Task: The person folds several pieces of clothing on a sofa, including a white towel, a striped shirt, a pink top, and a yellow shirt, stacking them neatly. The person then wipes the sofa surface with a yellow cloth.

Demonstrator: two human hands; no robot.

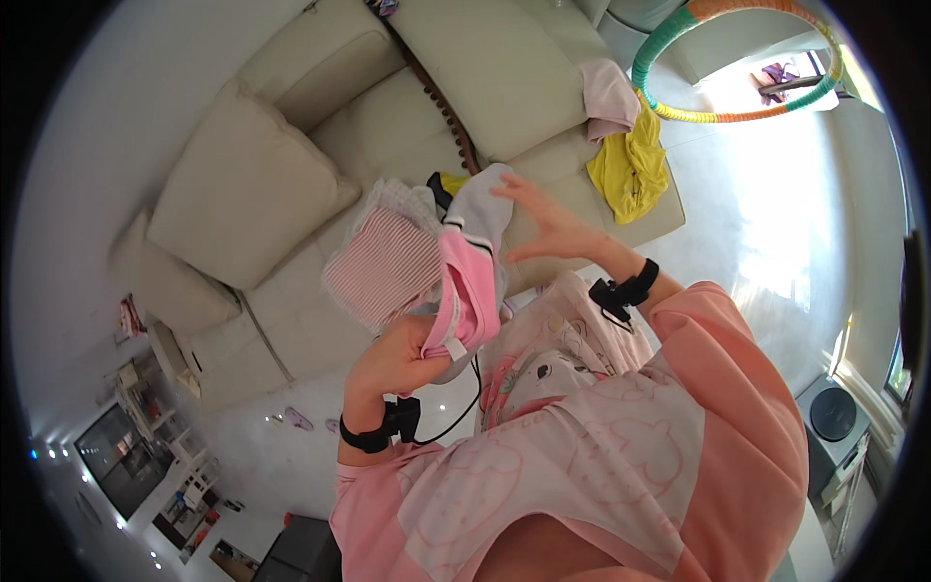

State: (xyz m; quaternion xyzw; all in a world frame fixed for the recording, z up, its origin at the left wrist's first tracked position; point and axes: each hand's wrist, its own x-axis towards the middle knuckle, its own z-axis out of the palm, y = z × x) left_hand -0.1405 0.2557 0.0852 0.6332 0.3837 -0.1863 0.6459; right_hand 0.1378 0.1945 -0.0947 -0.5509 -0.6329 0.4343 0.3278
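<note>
My left hand [396, 356] grips a pink and grey garment [473, 280] near its pink neckline, where a small white tag shows. The garment's grey part [484, 193] extends away from me above the sofa seat. Beside that grey cloth is my right hand [549, 222], its fingers spread and nothing between them; a fingertip is close to the fabric, and I cannot tell whether it touches. Left of the held garment lies a pink-and-white striped cloth [393, 258] with a pale ruffled edge. A yellow and black cloth [451, 183] shows partly behind the grey fabric.
The beige sofa [349, 320] spans the space before me, with a large cushion [240, 182] at left. A yellow garment [633, 174] and a pale pink cloth [609, 98] lie on its right end. A taped hula hoop [669, 33] stands upper right. Purple slippers [298, 419] are on the floor.
</note>
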